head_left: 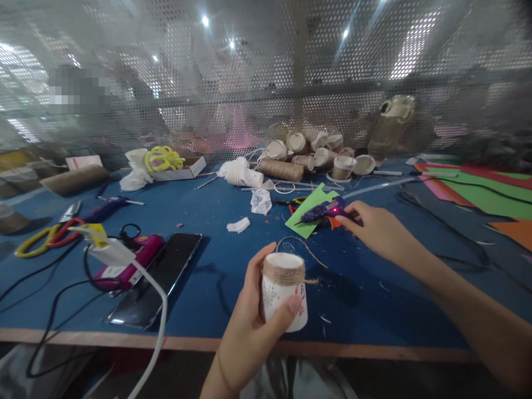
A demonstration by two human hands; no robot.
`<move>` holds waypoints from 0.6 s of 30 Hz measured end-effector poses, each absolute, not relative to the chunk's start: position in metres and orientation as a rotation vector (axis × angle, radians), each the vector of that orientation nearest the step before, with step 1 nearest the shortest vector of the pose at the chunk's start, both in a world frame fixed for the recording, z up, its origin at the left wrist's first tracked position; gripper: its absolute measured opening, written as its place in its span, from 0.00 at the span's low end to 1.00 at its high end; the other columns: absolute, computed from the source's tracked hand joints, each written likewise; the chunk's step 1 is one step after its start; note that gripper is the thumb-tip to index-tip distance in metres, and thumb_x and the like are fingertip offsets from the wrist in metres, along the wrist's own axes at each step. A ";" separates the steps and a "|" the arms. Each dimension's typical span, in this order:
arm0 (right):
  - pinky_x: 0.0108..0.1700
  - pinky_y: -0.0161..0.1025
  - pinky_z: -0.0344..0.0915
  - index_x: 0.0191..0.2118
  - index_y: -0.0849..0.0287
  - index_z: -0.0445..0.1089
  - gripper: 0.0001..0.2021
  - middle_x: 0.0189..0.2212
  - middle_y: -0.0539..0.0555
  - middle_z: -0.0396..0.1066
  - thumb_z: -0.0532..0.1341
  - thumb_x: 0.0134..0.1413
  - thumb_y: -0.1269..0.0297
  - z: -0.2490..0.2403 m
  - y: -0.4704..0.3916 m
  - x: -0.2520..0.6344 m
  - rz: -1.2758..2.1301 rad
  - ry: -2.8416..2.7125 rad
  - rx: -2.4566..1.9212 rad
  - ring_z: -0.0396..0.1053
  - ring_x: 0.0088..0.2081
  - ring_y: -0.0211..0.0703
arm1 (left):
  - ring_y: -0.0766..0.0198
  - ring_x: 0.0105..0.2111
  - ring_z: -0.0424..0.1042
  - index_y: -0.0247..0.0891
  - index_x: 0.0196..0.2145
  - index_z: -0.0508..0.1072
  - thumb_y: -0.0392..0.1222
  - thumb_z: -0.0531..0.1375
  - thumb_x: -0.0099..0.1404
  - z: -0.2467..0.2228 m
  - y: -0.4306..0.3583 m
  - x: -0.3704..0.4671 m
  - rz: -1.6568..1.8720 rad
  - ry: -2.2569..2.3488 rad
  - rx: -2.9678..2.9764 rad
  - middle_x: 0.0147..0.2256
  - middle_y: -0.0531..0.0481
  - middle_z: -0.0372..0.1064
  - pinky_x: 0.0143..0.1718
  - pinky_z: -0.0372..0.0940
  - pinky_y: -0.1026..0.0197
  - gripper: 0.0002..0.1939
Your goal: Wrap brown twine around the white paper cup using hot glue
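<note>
My left hand [260, 321] is wrapped round a white paper cup [282, 296], holding it above the table's front edge. Brown twine [285, 273] is wound about the cup's upper part, and a loose end sticks out to the right. Further right, my right hand [369, 224] has its fingers closed on the handle end of a dark blue hot glue gun [322, 211] with a small red light lit. The glue gun's nozzle points left, over a green sheet of paper [305, 227]. Whether the gun rests on the paper or hovers I cannot tell.
A black phone [166, 277], a magenta power bank [143, 257] with cables, and scissors [54, 235] lie at left. Behind are a twine roll [281, 169], several twine-wrapped cups [297, 143] and stacked white cups [245, 176]. Coloured sheets [490, 185] and a black cord [453, 235] lie at right.
</note>
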State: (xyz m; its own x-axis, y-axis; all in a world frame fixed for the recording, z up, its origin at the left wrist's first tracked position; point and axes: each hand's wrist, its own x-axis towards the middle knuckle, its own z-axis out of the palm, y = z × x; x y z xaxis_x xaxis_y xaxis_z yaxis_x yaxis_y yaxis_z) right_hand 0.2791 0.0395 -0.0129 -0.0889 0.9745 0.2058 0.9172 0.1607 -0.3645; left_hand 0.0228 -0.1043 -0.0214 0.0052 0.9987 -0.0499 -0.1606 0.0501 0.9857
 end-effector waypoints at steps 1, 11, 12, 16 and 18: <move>0.30 0.42 0.63 0.41 0.56 0.71 0.13 0.29 0.57 0.79 0.58 0.62 0.52 -0.012 0.039 0.279 0.228 -2.041 -1.780 0.75 0.28 0.51 | 0.57 0.47 0.69 0.47 0.63 0.60 0.52 0.69 0.61 -0.021 -0.104 0.023 1.243 1.114 1.055 0.53 0.47 0.67 0.50 0.65 0.58 0.37; 0.42 0.51 0.72 0.47 0.59 0.73 0.19 0.47 0.66 0.78 0.61 0.60 0.50 -0.010 0.037 0.276 0.382 -1.919 -1.665 0.78 0.43 0.59 | 0.58 0.46 0.69 0.47 0.64 0.59 0.54 0.69 0.61 -0.021 -0.104 0.022 1.222 1.120 1.053 0.54 0.47 0.67 0.48 0.67 0.60 0.39; 0.43 0.52 0.72 0.47 0.59 0.74 0.19 0.47 0.65 0.78 0.62 0.59 0.50 -0.011 0.038 0.276 0.397 -1.912 -1.652 0.78 0.45 0.60 | 0.58 0.46 0.69 0.47 0.64 0.59 0.54 0.69 0.61 -0.021 -0.104 0.022 1.222 1.126 1.056 0.54 0.46 0.67 0.48 0.67 0.60 0.39; 0.38 0.51 0.74 0.45 0.59 0.73 0.19 0.43 0.63 0.79 0.62 0.59 0.48 -0.012 0.039 0.278 0.550 -1.903 -1.600 0.78 0.34 0.53 | 0.57 0.47 0.69 0.47 0.64 0.59 0.53 0.69 0.61 -0.022 -0.105 0.022 1.227 1.136 1.061 0.55 0.46 0.67 0.49 0.67 0.60 0.38; 0.35 0.49 0.74 0.44 0.59 0.72 0.19 0.43 0.62 0.79 0.61 0.59 0.48 -0.013 0.040 0.278 0.643 -1.899 -1.561 0.77 0.30 0.49 | 0.57 0.47 0.69 0.47 0.63 0.60 0.53 0.69 0.62 -0.022 -0.105 0.022 1.232 1.130 1.062 0.54 0.47 0.67 0.49 0.67 0.60 0.37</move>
State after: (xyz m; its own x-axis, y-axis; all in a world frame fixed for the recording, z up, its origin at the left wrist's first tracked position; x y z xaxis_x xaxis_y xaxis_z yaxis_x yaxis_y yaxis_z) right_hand 0.2781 0.0400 -0.0132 -0.1364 0.9810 0.1380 0.6951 0.1941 -0.6923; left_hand 0.0218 -0.1049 -0.0220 0.0039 0.9984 -0.0569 -0.1429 0.0568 0.9881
